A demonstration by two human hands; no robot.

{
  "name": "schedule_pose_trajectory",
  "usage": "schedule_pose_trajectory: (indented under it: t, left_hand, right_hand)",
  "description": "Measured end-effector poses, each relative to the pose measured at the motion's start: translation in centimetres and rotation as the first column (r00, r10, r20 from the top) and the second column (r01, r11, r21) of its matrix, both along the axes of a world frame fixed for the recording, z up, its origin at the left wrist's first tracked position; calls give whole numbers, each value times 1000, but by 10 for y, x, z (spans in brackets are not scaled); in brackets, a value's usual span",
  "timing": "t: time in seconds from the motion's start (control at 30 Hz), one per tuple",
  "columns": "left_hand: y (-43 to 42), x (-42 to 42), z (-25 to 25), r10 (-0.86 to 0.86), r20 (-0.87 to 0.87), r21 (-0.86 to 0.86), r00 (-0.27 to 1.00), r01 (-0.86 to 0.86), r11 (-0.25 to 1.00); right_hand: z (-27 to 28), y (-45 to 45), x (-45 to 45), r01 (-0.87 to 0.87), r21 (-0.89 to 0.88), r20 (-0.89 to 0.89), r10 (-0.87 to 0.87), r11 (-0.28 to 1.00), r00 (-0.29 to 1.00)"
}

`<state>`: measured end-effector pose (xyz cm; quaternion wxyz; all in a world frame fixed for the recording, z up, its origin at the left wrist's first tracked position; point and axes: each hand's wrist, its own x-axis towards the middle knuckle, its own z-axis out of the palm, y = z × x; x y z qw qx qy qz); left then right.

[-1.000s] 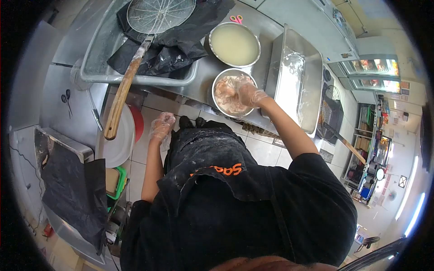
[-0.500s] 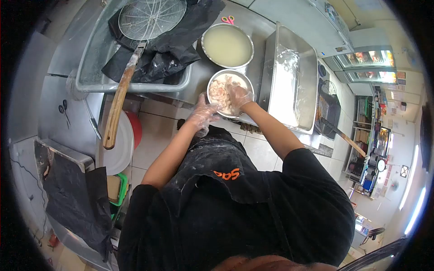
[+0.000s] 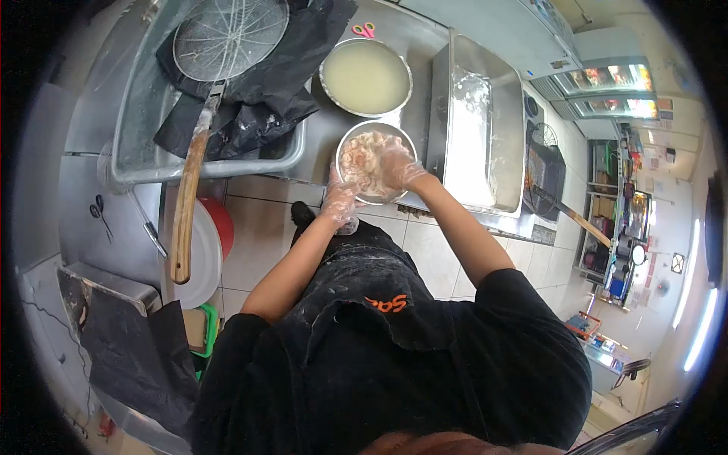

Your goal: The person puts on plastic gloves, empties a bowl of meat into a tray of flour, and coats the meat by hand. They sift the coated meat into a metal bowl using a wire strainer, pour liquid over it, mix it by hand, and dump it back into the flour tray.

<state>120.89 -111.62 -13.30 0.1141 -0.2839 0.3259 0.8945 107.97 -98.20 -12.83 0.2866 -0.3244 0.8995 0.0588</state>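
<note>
A round metal bowl stands at the near edge of the counter, filled with pale pink pieces of raw meat in a whitish coating. My left hand, in a clear plastic glove, grips the bowl's left rim. Inside the bowl, my right hand, gloved the same way, has its fingers down among the meat at the right side; the fingertips are buried. Just behind sits a larger round container of cloudy, pale yellow liquid.
On the right is a deep steel pan dusted with white powder. A grey tub at left holds black plastic and a wire skimmer with a long wooden handle. Pink-handled scissors lie behind; black scissors lie far left.
My right hand has moved through the meat, and the pieces lie differently, more smeared together. My left hand stays at the rim. The whole view has shifted slightly.
</note>
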Motion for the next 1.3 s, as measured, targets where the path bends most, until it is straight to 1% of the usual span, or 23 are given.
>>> schedule_pose_trajectory:
  t: [0.03,0.07,0.1,0.17,0.23,0.27,0.33,0.37,0.4,0.43,0.5,0.57,0.67,0.73,0.8,0.83,0.9,0.93,1.0,1.03,1.1,1.23,1.3]
  left_hand:
    - [2,0,5,0,33,-20,999,1,1000]
    - [4,1,4,-10,29,-16,1000,11,1000]
    - [6,2,-3,17,5,6,1000,-17,1000]
    - [7,0,-27,35,-99,37,995,-31,999]
    - [6,-2,-29,30,-106,51,994,-24,998]
    - [6,-1,-29,34,-106,61,994,-28,998]
    - [6,-1,-25,7,-127,52,992,-1,999]
    - [6,0,-23,13,-98,38,995,-10,999]
    - [5,0,-22,24,-67,23,997,-22,999]
    - [7,-1,-22,56,-88,52,995,-52,997]
    - [8,-2,-26,34,-60,14,998,-34,999]
    - [6,-3,-25,-14,-43,-14,999,13,1000]
    - [6,-1,-22,-8,-54,-2,999,8,1000]
    - [6,0,-26,8,-41,32,999,-7,999]
    - [5,0,-24,23,-83,86,996,-16,996]
    - [6,0,-24,25,-82,90,996,-18,996]
    - [7,-1,-25,37,-78,75,996,-32,997]
    - [7,-1,-25,37,-79,79,996,-31,996]
    - [6,-1,-22,23,-87,100,996,-14,995]
    - [6,-1,-22,23,-87,102,996,-15,995]
    - [7,-1,-23,9,7,76,1000,-9,997]
    - [4,-1,-14,-29,-72,67,997,34,997]
    - [2,-1,-12,-9,-76,91,997,16,996]
  right_hand:
    - [-3,-1,4,-25,46,49,23,999,999]
    - [-6,-2,14,-15,50,45,12,999,999]
    - [-7,-4,28,-106,-82,-144,93,991,985]
    - [-6,-13,39,-207,-185,-348,133,961,928]
    - [5,-25,43,17,-169,-217,-54,985,975]
    - [2,-25,43,31,-169,-217,-68,985,974]
    - [-16,-24,29,58,-170,-94,-75,984,993]
    - [-65,-9,19,60,-415,-123,-122,908,985]
    - [-63,-11,13,58,-422,-128,-123,905,984]
    - [-58,-13,10,76,-381,-117,-130,922,985]
    - [-48,-15,6,93,-339,-99,-134,936,986]
    - [-35,-11,0,-22,-319,-153,-28,947,988]
    - [-1,-8,-4,-34,-335,-114,-5,941,993]
    - [10,-7,-4,-24,-293,-79,0,956,997]
    - [6,-2,-6,52,-287,-87,-80,957,993]
    - [2,2,-8,51,-283,-86,-78,958,993]
    - [3,7,-11,-15,-246,-22,10,969,1000]
    - [5,12,-10,-15,-243,-23,9,970,1000]
    - [44,2,-2,-68,-238,90,92,969,992]
    - [44,0,-2,-69,-236,89,93,969,992]
    - [43,-4,-3,-58,-62,156,67,996,985]
    - [20,-29,10,-92,-21,141,94,996,986]
    - [5,-35,19,-117,28,-6,118,993,993]
